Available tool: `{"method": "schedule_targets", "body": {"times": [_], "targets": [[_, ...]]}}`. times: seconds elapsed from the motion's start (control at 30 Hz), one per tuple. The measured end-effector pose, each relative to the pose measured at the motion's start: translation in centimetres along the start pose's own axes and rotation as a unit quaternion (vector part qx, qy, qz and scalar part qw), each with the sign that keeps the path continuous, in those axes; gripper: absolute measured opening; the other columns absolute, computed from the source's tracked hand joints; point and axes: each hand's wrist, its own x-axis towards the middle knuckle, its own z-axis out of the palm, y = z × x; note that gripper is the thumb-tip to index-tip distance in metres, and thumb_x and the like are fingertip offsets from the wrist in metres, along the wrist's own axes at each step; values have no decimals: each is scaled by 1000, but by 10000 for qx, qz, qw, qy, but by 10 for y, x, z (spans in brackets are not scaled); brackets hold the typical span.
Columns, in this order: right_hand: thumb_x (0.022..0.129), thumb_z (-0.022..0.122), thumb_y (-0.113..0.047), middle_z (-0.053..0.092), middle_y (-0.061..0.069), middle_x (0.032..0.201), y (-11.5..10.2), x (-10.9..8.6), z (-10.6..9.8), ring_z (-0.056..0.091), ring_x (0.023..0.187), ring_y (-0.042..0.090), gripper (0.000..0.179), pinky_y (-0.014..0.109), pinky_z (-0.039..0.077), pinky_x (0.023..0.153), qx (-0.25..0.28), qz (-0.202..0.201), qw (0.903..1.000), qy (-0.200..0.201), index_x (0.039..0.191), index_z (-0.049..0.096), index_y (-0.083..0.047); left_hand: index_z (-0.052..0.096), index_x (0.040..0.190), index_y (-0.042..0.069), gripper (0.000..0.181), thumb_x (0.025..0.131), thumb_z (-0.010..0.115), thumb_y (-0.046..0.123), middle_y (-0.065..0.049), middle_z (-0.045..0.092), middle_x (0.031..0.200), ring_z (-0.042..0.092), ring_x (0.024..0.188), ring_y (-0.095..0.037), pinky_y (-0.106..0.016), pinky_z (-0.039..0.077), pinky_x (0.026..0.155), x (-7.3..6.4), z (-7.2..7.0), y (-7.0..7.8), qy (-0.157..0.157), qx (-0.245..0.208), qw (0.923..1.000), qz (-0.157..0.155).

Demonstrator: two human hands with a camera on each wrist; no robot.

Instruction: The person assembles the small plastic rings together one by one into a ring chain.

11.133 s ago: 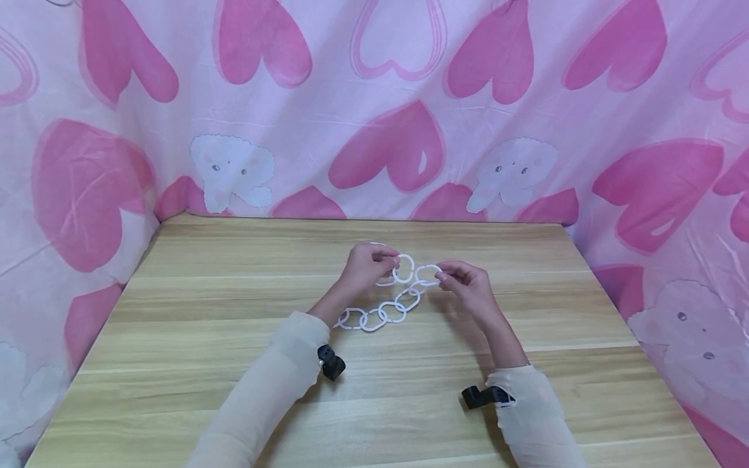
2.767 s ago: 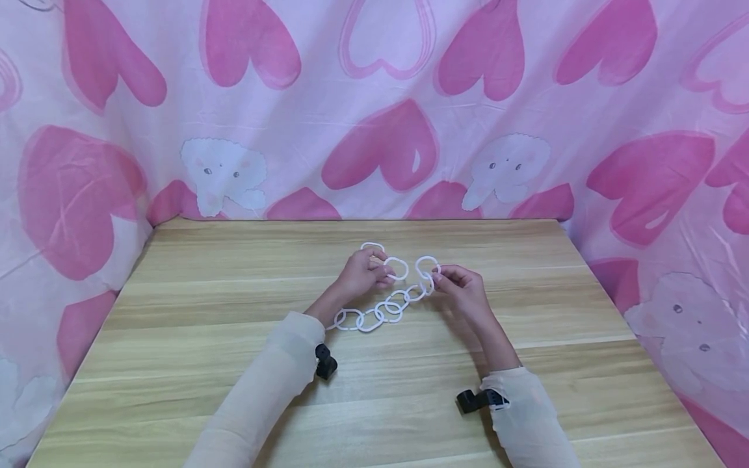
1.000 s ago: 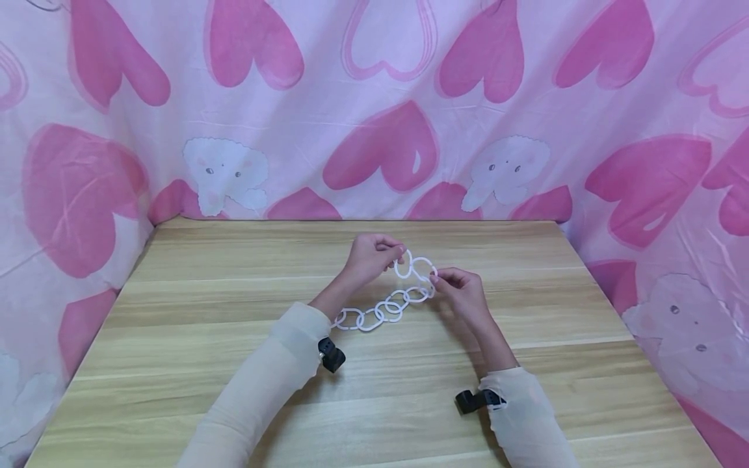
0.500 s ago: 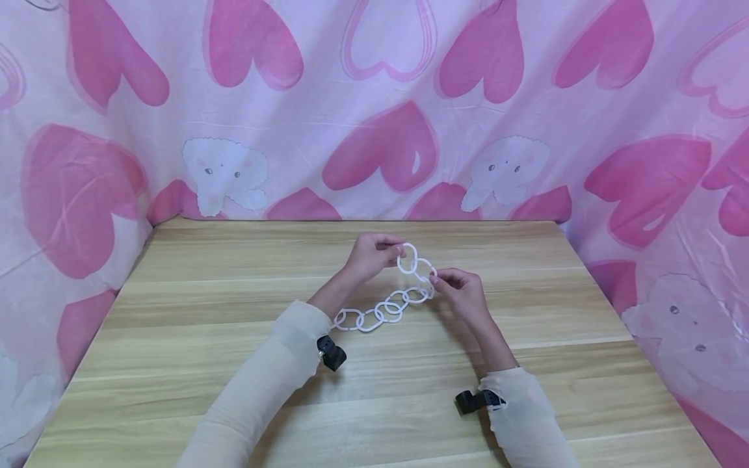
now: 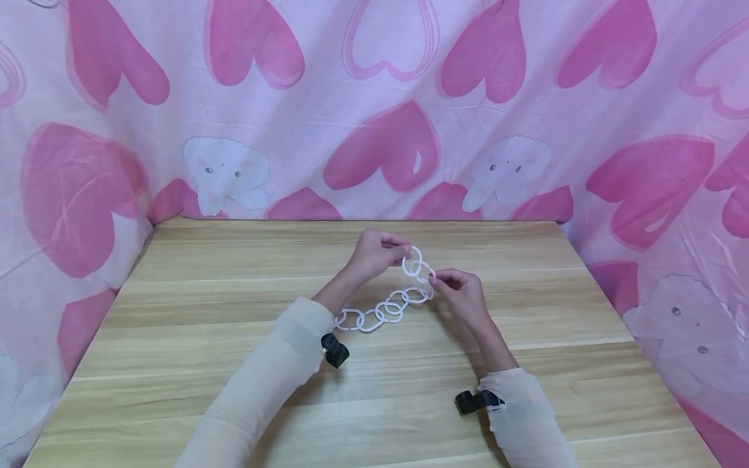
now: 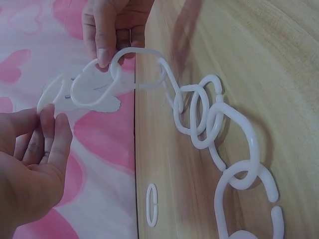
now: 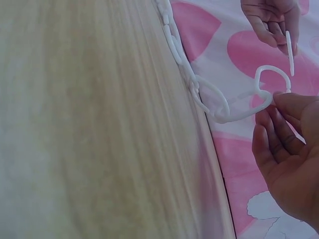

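My left hand pinches a white oval C-shaped plastic link by its edge, with the gap side away from the fingers. My right hand pinches the raised end of a white link chain between thumb and fingers. In the head view the left hand's link overlaps the chain's end link. In the right wrist view these two links look apart, with a small gap between them. From the right fingers the chain slopes down to the tabletop and runs left toward my left sleeve.
One loose white link lies on the table beyond the left hand, seen in the left wrist view. The wooden tabletop reaches back to a pink heart-print curtain. Black wrist cameras sit on both sleeves.
Since 2.8 s ago my left hand has risen and moved right with its link, bringing it up to the chain's end. In the last second it shifted slightly right; the right hand stays nearly still.
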Motion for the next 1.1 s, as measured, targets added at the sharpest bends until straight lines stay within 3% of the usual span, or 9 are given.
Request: {"method": "schedule_targets", "body": {"times": [0.1, 0.2, 0.4, 0.73, 0.93, 1.1], "targets": [[91, 71, 1, 73, 32, 97, 0, 0, 1, 64, 74, -4, 19, 12, 55, 69, -131, -26, 9999, 15, 104, 71, 15, 75, 109, -4, 20, 92, 72, 6, -22, 77, 100, 77, 88, -26, -26, 63, 75, 0, 2, 0, -49, 193, 9996, 196], [91, 71, 1, 70, 38, 101, 0, 0, 1, 64, 74, -5, 18, 12, 55, 69, -179, -13, 9998, 19, 104, 71, 14, 75, 108, -4, 19, 92, 72, 7, -21, 78, 98, 76, 83, -20, -24, 63, 75, 0, 4, 0, -106, 435, 9980, 443], [90, 72, 2, 70, 38, 100, -2, -2, 1, 63, 72, -5, 17, 11, 54, 67, -222, -49, 9997, 46, 102, 72, 14, 76, 106, -3, 18, 92, 72, 8, -18, 78, 95, 75, 84, -19, -23, 62, 74, 0, 8, 0, -151, 870, 9927, 822], [89, 70, 7, 69, 40, 99, -6, -2, 4, 61, 71, -7, 15, 8, 51, 65, -331, -29, 9994, 8, 101, 71, 17, 78, 102, 2, 14, 92, 73, 10, -13, 79, 91, 72, 80, -17, -19, 56, 68, -1, 11, 1, -3, 1501, 9836, 1004], [89, 68, 10, 69, 41, 96, -35, -10, 5, 60, 71, -6, 14, 9, 51, 66, -513, -195, 9984, -118, 99, 69, 20, 79, 102, 1, 14, 91, 73, 9, -14, 80, 94, 74, 85, -21, -21, 57, 72, -1, 14, 1, -48, 1922, 9718, 1367], [90, 71, 5, 71, 38, 95, -14, -6, 4, 61, 71, -7, 14, 10, 53, 67, -511, -312, 9982, -60, 99, 71, 16, 79, 103, 2, 14, 92, 72, 9, -11, 80, 94, 71, 82, -17, -18, 55, 69, -1, 17, 1, -88, 2189, 9651, 1433]]}}
